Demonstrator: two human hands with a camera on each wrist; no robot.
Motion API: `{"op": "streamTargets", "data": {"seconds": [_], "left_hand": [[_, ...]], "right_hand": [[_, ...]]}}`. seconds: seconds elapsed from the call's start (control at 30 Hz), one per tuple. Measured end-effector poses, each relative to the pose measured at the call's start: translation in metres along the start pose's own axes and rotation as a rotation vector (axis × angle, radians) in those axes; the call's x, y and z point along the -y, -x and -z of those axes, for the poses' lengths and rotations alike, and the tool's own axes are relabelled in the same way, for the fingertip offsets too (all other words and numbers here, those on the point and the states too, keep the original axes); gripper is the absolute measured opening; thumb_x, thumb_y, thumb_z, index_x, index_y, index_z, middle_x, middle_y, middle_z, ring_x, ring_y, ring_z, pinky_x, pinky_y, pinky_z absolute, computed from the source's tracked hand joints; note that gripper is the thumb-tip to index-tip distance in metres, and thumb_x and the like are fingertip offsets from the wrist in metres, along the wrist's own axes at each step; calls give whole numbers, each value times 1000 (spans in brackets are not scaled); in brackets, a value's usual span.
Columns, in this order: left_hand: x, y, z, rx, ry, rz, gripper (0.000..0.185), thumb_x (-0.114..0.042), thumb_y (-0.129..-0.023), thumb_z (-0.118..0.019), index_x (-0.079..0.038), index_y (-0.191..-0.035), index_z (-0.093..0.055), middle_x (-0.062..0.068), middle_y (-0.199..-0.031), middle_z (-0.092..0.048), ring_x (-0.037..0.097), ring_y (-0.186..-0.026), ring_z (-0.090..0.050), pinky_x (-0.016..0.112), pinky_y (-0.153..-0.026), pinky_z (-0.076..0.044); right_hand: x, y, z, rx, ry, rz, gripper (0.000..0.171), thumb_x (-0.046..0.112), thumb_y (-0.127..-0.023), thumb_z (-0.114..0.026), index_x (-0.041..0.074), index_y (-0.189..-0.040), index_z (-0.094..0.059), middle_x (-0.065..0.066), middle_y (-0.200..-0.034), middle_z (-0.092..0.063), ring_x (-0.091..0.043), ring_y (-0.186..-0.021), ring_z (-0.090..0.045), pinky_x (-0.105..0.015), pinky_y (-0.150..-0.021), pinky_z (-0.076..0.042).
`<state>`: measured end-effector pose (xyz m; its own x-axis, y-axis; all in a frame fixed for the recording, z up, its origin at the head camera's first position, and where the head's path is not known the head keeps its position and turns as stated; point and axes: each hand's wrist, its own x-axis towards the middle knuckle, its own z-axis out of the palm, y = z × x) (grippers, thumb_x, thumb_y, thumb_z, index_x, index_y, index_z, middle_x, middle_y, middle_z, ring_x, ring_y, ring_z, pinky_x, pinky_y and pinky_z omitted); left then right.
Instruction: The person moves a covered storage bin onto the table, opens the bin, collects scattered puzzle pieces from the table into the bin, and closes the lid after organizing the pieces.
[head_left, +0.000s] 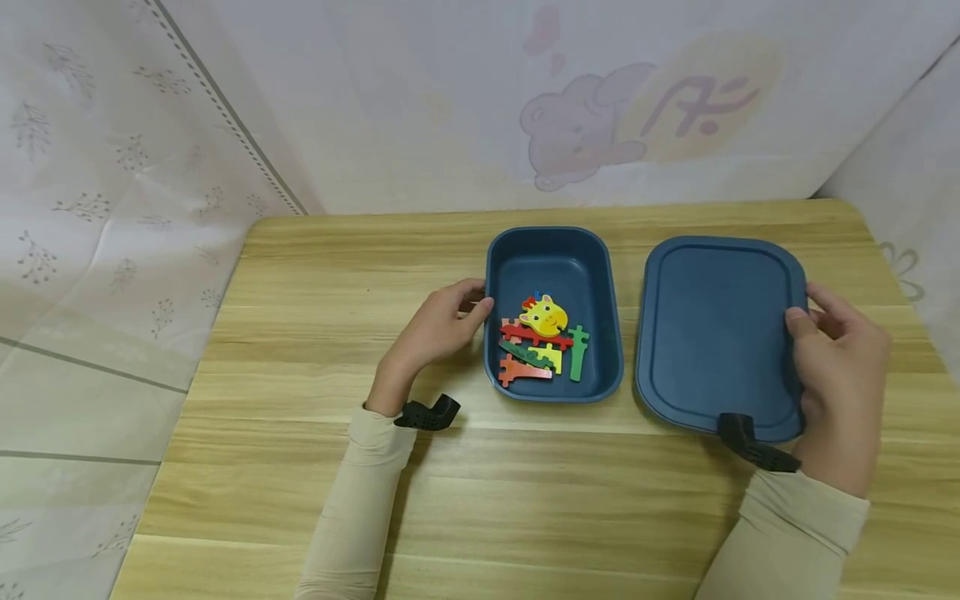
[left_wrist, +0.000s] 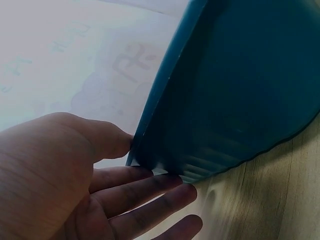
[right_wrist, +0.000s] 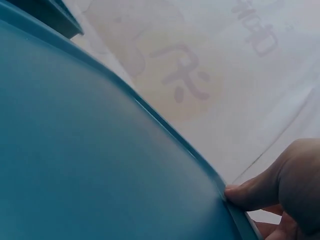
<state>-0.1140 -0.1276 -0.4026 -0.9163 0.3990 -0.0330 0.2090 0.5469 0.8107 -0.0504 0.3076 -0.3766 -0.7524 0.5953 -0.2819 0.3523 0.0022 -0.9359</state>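
Wooden table [head_left: 300,350] against patterned wall. Blue box [head_left: 553,258] at centre, puzzle pieces [head_left: 542,342] inside; left hand [head_left: 435,329] grips its left rim. Lid [head_left: 716,329] just right of box, right hand [head_left: 840,367] gripping its right edge.

1. The head view looks forward and down over the whole tabletop [head_left: 300,350] toward its far edge.
2. The left wrist view sits close beside the box [left_wrist: 240,85] wall.
3. The right wrist view skims the lid [right_wrist: 85,150]; both appear overhead.
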Motion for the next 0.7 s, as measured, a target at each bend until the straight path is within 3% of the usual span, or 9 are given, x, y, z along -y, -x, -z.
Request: {"op": "streamTargets", "data": {"seconds": [0.47, 0.7], "left_hand": [[2, 1, 0, 7, -6, 10, 43, -29, -111, -54, -4, -147, -59, 11, -138, -70, 28, -129, -68, 48, -114, -54], [2, 0, 0, 11, 2, 10, 43, -29, -112, -54, -5, -147, -59, 11, -139, -70, 28, -130, -67, 49, -114, -54]], "right_hand": [[-2, 3, -15, 86, 23, 76, 50, 16, -102, -68, 24, -151, -60, 17, -103, -59, 1, -96, -51, -3, -73, -44], [-2, 5, -7, 142, -110, 66, 54, 15, -102, -68, 22, -155, -56, 15, -105, -60, 2, -98, -53, -3, -78, -45]]}}
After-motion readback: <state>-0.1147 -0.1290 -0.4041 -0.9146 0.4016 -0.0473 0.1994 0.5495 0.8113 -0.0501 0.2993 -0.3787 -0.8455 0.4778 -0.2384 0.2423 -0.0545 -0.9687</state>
